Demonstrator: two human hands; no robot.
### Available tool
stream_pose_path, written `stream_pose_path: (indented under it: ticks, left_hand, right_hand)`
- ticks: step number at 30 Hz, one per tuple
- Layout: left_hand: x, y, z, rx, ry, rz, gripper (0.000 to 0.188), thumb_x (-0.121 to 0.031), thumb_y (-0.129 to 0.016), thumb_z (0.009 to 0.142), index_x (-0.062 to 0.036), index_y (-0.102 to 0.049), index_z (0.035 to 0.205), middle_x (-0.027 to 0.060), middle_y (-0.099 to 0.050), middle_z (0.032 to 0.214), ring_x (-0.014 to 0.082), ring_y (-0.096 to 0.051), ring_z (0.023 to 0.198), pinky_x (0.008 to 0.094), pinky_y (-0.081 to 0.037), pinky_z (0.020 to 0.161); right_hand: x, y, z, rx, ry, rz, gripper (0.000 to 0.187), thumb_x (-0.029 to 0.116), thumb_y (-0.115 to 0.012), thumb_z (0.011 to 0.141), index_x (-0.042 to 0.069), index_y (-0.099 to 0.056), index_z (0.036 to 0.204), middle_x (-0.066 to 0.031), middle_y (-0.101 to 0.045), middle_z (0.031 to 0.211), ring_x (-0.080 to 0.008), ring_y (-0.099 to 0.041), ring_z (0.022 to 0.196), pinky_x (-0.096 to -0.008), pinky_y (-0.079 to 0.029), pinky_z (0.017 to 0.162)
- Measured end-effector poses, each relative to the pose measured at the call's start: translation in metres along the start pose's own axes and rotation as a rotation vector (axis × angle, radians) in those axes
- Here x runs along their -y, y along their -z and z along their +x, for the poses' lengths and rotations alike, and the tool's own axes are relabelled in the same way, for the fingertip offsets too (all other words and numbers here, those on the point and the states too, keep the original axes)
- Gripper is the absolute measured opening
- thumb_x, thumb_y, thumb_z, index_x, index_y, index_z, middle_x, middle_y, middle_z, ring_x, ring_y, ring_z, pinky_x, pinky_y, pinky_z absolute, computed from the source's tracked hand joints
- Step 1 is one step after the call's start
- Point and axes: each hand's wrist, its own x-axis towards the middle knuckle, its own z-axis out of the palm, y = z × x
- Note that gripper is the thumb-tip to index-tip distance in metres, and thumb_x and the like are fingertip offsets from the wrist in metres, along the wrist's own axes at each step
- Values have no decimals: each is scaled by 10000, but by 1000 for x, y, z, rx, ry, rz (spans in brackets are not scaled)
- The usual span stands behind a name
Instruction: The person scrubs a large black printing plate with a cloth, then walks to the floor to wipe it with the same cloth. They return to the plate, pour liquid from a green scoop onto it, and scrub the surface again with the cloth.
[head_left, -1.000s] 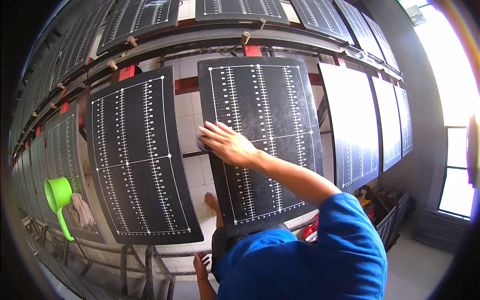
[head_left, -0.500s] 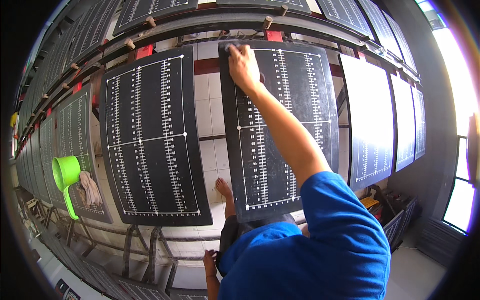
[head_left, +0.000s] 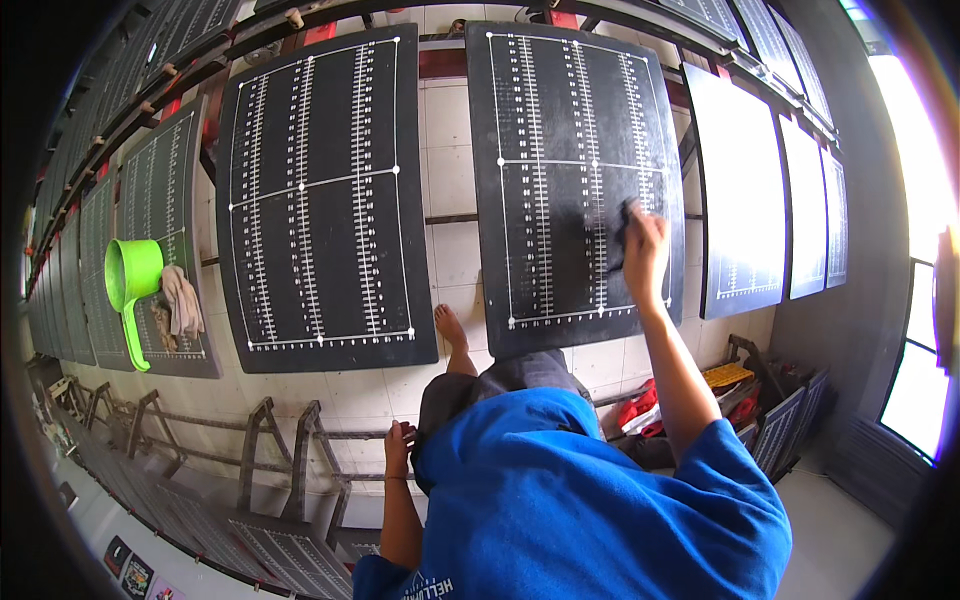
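Observation:
In front of me lies a dark board (head_left: pixel 560 200) with white ruled lines, dots and rows of tick marks. My right hand (head_left: pixel 648 250) is over its right half, closed on a small dark pad-like thing (head_left: pixel 628 222) that seems pressed to the surface. Motion smears the pad, so its exact kind cannot be made out. A faint sheen shows on the board near the hand. Low at my left side hangs my left hand (head_left: pixel 400 437), fingers loosely apart and holding nothing.
A similar dark board (head_left: pixel 325 230) lies to the left. Further left, a green dipper (head_left: pixel 135 275) and a crumpled pale cloth (head_left: pixel 182 300) rest on another board. Glare whitens the board (head_left: pixel 740 180) on the right. Metal racks (head_left: pixel 265 430) stand behind me.
My right hand has swept from the board's far left corner to its right side, nearer me, still gripping the dark pad. The whole view has shifted, so the boards appear higher.

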Motion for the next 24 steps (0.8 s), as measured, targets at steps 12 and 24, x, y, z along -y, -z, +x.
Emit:
stream_pose_path:
  ticks: [12, 24]
  left_hand:
    - [-37, 75, 35, 14, -79, 162, 572, -536, -385, 1029, -34, -581, 1224, 146, -672, 1156, 254, -663, 945, 379, -522, 778]
    - [-73, 83, 46, 81, -160, 397, 638, -558, -396, 1014, 1, -556, 1278, 175, -655, 1211, 237, -640, 926, 347, -501, 747]
  right_hand:
    - [73, 4, -166, 486, 244, 125, 317, -19, -578, 869, 46, -684, 1160, -129, -656, 1082, -317, -605, 980, -390, -498, 823]
    - [117, -63, -213, 78, 269, 220, 160, 48, -584, 803, 24, -654, 944, -153, -617, 788, -360, -596, 730, -473, -462, 761]
